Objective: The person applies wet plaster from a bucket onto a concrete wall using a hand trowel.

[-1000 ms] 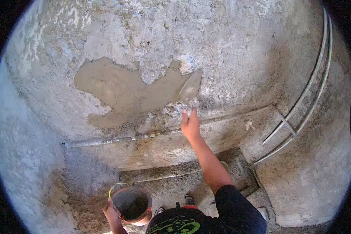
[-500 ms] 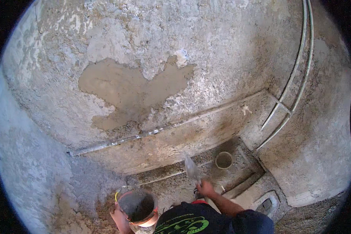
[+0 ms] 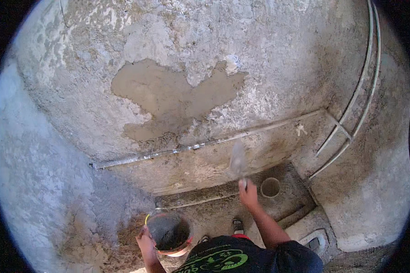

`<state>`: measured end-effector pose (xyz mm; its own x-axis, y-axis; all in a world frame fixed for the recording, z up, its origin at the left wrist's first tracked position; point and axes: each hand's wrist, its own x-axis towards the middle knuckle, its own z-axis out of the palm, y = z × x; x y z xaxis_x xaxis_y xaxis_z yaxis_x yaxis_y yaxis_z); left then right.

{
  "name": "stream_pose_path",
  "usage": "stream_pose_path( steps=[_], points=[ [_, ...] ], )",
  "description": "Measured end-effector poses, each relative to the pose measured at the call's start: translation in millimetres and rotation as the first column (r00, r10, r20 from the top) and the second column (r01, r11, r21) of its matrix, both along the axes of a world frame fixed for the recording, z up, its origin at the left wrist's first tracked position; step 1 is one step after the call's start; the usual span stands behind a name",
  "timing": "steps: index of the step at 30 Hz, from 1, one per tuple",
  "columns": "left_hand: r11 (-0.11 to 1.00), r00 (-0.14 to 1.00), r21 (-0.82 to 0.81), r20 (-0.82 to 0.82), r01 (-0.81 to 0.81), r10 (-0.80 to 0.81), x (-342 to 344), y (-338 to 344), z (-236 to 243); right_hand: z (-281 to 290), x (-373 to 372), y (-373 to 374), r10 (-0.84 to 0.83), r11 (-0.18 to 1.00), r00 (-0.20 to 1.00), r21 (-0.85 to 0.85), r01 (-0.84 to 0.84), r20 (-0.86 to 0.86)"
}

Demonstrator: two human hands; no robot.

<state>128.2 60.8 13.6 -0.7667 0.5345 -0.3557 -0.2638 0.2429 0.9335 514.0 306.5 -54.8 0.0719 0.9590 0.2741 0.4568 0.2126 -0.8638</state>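
In the head view, clock hours from its middle: at 7, the left hand [image 3: 146,241] keeps a closed grip on the rim of a bucket [image 3: 181,250]. At 4, the right hand's [image 3: 248,194] grip wraps a blurred trowel [image 3: 238,160]; a round tub [image 3: 270,196] sits at that hand's 3. A pale bar [image 3: 196,147] crosses between trowel and damp patch [image 3: 168,95], at 11. Pipes [image 3: 349,138] run at 3.

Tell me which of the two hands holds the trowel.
The right hand, gripping the trowel by its handle; the left hand instead holds the bucket at its left edge.
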Motion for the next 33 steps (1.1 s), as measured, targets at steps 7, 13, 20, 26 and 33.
stream_pose_path(
  steps=[7,13,20,26,33],
  points=[
    [0.996,0.995,0.038,-0.049,-0.084,0.086,38,6,8,135,2,158,-0.110,0.903,0.951,0.430,-0.026,0.290],
    [0.981,0.979,0.053,-0.066,-0.188,0.191,41,-11,-36,161,29,246,-0.223,0.817,0.874,0.572,-0.074,0.431],
    [0.976,0.960,-0.016,-0.181,-0.219,0.212,100,35,7,144,36,262,-0.209,0.901,0.890,0.433,0.015,0.405],
    [0.954,0.939,-0.020,-0.185,-0.299,0.290,124,51,24,118,-8,222,-0.005,0.978,0.996,0.208,-0.014,0.088],
    [0.967,0.932,0.089,-0.260,-0.239,0.254,112,55,15,40,1,148,0.090,0.993,0.995,0.081,-0.086,-0.051]
  ],
)
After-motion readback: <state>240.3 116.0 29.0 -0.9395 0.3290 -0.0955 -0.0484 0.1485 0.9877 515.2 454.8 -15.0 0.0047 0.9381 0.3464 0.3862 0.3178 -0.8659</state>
